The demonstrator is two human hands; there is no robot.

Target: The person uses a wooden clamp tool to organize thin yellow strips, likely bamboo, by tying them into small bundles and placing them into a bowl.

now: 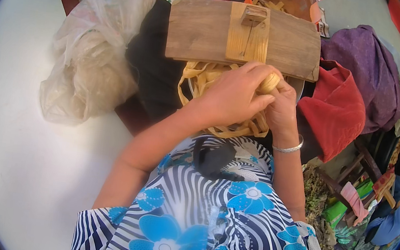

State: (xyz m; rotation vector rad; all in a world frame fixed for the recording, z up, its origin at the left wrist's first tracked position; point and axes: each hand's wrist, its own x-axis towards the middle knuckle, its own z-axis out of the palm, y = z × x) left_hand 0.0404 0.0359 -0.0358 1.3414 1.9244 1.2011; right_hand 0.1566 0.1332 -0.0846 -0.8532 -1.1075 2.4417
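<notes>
A small roll of pale yellow strip (269, 84) is pinched between my two hands at the near edge of a wooden board. My left hand (238, 92) reaches over from the left, its fingers curled round the roll and its thumb pointing at the other hand. On the right side of the roll, my right hand (282, 106) grips with bent fingers; a silver bracelet (289, 145) circles that wrist. Below both hands, loose yellow strips (205, 75) lie in a tangle in a round container, mostly hidden. The board (196, 29) carries a paler wooden strip and a small block (254, 16).
Left of the board lies a cloudy plastic bag (93, 62) beside dark cloth. An orange bag (285, 0) with pale pieces stands behind it. Red cloth (334, 109) and a purple bundle (366, 75) sit at the right. Wooden furniture and coloured cloths fill the far right.
</notes>
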